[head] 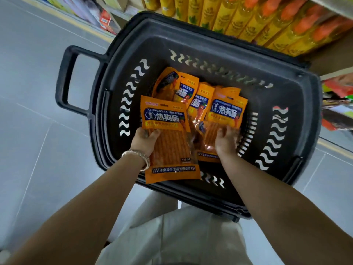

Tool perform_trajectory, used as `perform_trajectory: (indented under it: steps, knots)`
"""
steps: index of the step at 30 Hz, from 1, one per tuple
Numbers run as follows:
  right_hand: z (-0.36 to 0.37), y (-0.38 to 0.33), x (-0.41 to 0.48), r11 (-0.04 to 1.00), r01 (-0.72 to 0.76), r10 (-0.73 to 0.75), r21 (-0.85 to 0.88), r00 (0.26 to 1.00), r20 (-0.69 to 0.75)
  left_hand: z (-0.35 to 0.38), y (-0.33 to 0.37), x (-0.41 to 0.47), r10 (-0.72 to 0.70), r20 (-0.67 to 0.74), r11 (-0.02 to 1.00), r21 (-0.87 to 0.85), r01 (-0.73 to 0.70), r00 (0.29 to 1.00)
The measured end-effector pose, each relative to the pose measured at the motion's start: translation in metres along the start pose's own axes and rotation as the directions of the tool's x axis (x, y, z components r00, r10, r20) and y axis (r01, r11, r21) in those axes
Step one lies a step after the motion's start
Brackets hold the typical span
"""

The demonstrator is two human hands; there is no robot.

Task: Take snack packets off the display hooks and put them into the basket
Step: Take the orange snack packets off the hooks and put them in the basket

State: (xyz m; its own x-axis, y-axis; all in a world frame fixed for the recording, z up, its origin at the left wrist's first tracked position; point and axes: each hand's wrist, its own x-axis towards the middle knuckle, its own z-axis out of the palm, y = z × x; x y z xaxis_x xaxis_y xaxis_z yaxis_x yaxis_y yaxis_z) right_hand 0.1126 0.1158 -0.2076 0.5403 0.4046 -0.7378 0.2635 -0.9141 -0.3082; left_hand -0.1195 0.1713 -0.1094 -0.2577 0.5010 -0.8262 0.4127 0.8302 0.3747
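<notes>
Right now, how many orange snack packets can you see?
5. The left hand holds one packet, the right hand another packet; in the black basket behind them overlap a far-left packet, a middle packet and a nearer packet. More may hide underneath.

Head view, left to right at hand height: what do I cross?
Basket handle → left hand → orange snack packet it holds → right hand → basket's right rim → display packets at the frame edge.
</notes>
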Motion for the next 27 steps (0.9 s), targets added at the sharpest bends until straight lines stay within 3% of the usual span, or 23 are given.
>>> perform_trajectory:
  steps: [3, 7, 9, 12, 15, 20, 25, 27]
  knots:
    - [-0.004, 0.005, -0.009, 0.989, 0.139, -0.136, 0.057, 0.989, -0.053, 0.001, 0.004, 0.0, 0.011, 0.019, 1.0, 0.009, -0.011, 1.0]
    - [-0.006, -0.002, -0.006, 0.999, -0.052, 0.052, -0.004, 0.999, -0.014, 0.001, 0.005, 0.002, 0.028, 0.04, 0.999, 0.021, -0.029, 0.999]
    - [-0.007, -0.009, 0.0, 0.989, -0.126, 0.123, 0.083, 0.992, 0.035, 0.0, 0.007, 0.001, 0.027, 0.038, 0.999, 0.032, -0.028, 0.999]
    - [-0.012, -0.013, 0.005, 0.976, -0.125, 0.119, 0.181, 0.992, 0.042, -0.002, 0.01, -0.002, 0.012, 0.048, 1.0, -0.012, -0.011, 0.999]
    - [-0.023, -0.01, 0.001, 0.951, 0.001, 0.008, 0.31, 1.0, -0.025, -0.003, 0.014, -0.011, 0.003, 0.033, 0.995, -0.104, 0.001, 0.999]
    - [-0.05, -0.01, -0.031, 0.936, 0.086, -0.143, 0.343, 0.979, 0.144, -0.003, 0.024, -0.043, 0.051, 0.015, 0.962, -0.27, -0.045, 0.999]
    - [-0.088, 0.003, -0.073, 0.911, 0.225, -0.278, 0.345, 0.954, 0.111, -0.002, 0.029, -0.086, 0.102, 0.033, 0.926, -0.368, -0.083, 0.994]
    - [-0.103, 0.007, -0.093, 0.901, 0.301, -0.326, 0.313, 0.945, 0.032, -0.002, 0.03, -0.102, 0.142, 0.032, 0.908, -0.402, -0.118, 0.989]
